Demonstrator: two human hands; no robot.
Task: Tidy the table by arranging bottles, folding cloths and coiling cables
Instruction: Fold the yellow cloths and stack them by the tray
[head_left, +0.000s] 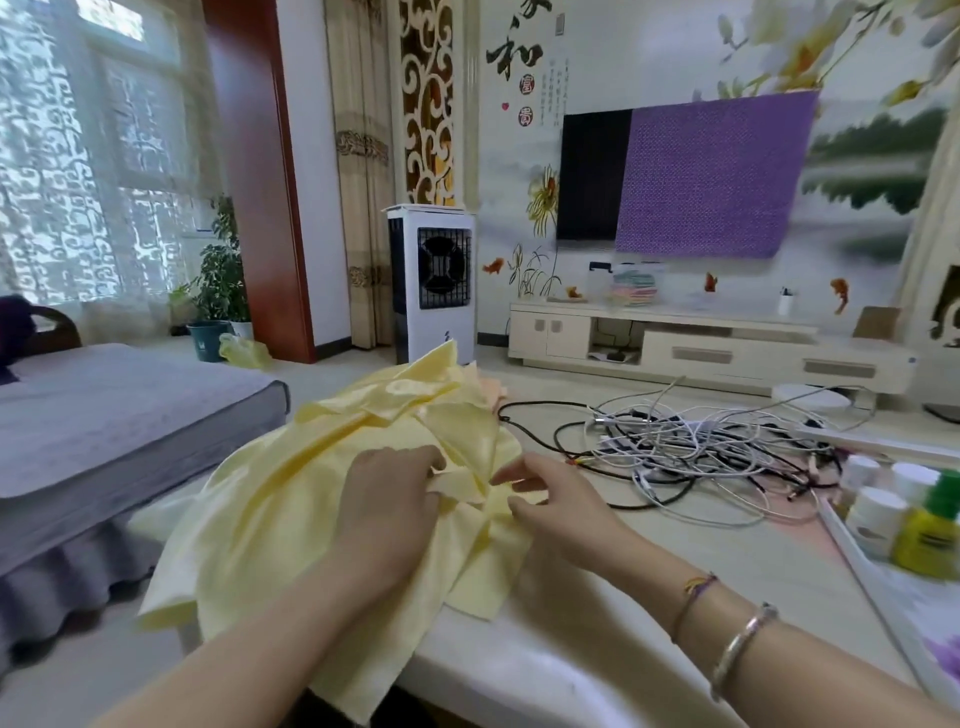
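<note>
both hands are working the yellow cloth (291, 499), which is lying crumpled across the near-left corner of the table (597, 639) and hanging off the edge below the left forearm, so it probably needs pulling back onto the surface before any fold will hold. left hand (387, 512) is lying on top of the cloth, fingers bent into a bunched ridge at its middle, looks like it's gripping that ridge and pinning the fabric so it isn't sliding. right hand (545, 501) is just beside it, thumb and fingertips pinching a small raised fold of the same cloth, likely hunting for an edge or corner to spread from. a peach cloth (491, 387) is peeking out past the far side of the yellow one, beyond both hands, not being touched. cables (701, 452) are sitting in a loose black-and-white tangle well to the right of the right hand and further out, no coiling started by the look of it. bottles (898, 509) are standing clustered in a tray (862, 566) at the far right, outside the right wrist, white-capped ones and a yellow one with a green cap. judging the cloth step as early: nothing flat yet, no clean crease visible. risk: the overhanging part dragging the rest off the table if the left hand is lifting
</note>
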